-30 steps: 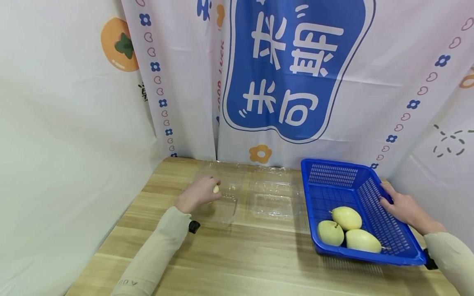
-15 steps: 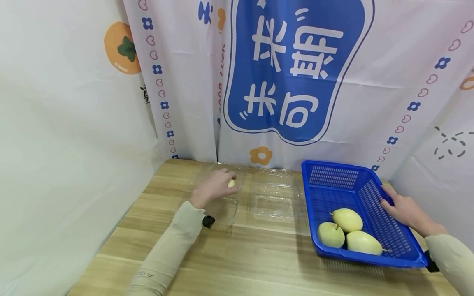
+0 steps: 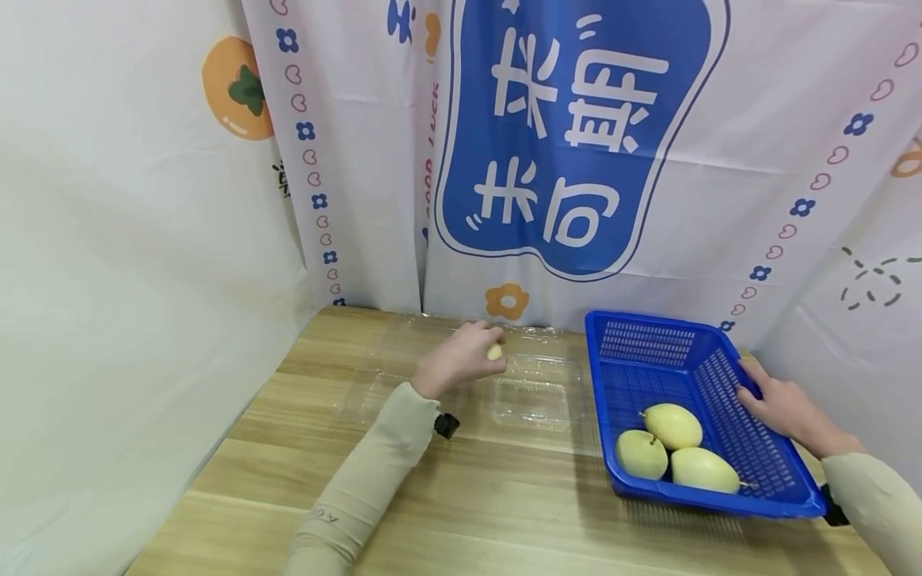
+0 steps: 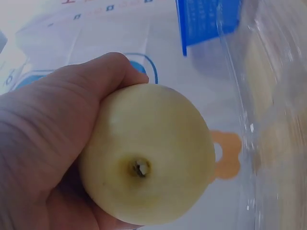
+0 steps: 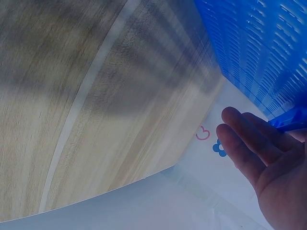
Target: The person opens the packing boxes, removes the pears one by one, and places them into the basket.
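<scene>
My left hand grips a pale yellow pear, its thumb and fingers wrapped round the side. In the head view most of that pear is hidden behind the hand. The hand is over the near side of a clear plastic box, between it and a second clear box to the left. At the right, a blue slatted basket is tilted and holds three pears gathered at its near end. My right hand holds the basket's right rim, with several fingers outside the wall.
The wooden table ends at a hanging printed cloth at the back. White cloth also closes off the left side. Both clear boxes lie spread open near the back edge, and their outlines are faint.
My left hand has moved to the right with the pear, from over the left clear box toward the right one. The right hand and the basket stay in place.
</scene>
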A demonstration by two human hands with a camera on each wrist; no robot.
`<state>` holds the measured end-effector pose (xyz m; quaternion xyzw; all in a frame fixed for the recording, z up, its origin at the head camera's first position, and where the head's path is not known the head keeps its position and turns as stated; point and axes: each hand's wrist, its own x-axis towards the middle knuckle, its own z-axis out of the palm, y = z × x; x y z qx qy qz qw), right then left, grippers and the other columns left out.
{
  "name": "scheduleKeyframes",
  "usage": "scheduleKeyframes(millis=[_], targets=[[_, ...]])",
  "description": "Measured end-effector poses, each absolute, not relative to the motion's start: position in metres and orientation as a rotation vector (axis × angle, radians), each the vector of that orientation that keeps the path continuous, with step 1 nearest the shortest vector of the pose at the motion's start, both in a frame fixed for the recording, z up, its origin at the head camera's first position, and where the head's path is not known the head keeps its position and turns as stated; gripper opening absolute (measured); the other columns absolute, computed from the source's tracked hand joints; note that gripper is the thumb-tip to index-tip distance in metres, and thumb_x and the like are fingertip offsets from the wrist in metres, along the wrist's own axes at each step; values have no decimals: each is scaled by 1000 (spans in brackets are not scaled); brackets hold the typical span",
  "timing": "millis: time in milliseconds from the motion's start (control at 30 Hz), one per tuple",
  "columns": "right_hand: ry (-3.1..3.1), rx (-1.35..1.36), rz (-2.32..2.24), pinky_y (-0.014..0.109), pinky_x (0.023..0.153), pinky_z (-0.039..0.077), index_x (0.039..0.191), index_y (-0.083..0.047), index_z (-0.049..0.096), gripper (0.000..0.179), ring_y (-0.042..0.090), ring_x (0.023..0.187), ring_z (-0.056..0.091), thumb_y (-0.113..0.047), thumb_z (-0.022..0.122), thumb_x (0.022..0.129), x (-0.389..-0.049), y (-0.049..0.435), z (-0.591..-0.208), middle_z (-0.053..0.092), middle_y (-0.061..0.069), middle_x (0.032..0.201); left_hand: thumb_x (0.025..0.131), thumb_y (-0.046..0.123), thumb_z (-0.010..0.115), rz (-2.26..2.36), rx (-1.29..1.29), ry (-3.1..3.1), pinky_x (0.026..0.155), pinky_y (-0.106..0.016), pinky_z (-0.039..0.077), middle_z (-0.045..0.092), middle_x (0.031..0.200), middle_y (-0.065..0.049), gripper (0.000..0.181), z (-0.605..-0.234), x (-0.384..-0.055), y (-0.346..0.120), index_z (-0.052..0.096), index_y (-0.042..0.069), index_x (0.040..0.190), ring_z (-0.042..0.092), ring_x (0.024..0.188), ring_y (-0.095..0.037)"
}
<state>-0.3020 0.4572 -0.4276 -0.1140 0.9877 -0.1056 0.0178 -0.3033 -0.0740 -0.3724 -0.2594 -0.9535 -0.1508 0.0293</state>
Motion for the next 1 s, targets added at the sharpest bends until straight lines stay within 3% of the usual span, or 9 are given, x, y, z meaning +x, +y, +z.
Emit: scheduleKeyframes(millis=[200, 433, 1000], targets=[[3080, -363, -316, 64, 73, 52, 147, 14, 21, 68, 54, 88, 63, -30, 47, 101, -304, 456, -429, 46, 50, 122, 91, 32, 63, -478, -883, -2945, 75, -26, 46, 62, 125, -6, 38, -370, -303, -50, 63, 13, 123, 57, 100, -18], [3085, -383, -323, 64, 74, 51, 145, 15, 23, 67, 53, 88, 63, -29, 47, 100, -303, 455, -431, 48, 50, 122, 88, 30, 60, -558, -1037, -2870, 64, -20, 40, 62, 107, 0, 32, -369, -308, -23, 66, 15, 116, 52, 82, -12], [3094, -387, -308, 63, 72, 52, 145, 16, 24, 67, 51, 84, 64, -27, 48, 100, -302, 455, -428, 49, 50, 119, 90, 31, 59, -540, -1217, -2818, 65, -16, 38, 59, 96, 7, 27, -360, -317, 63, 66, 17, 111, 50, 86, -9]])
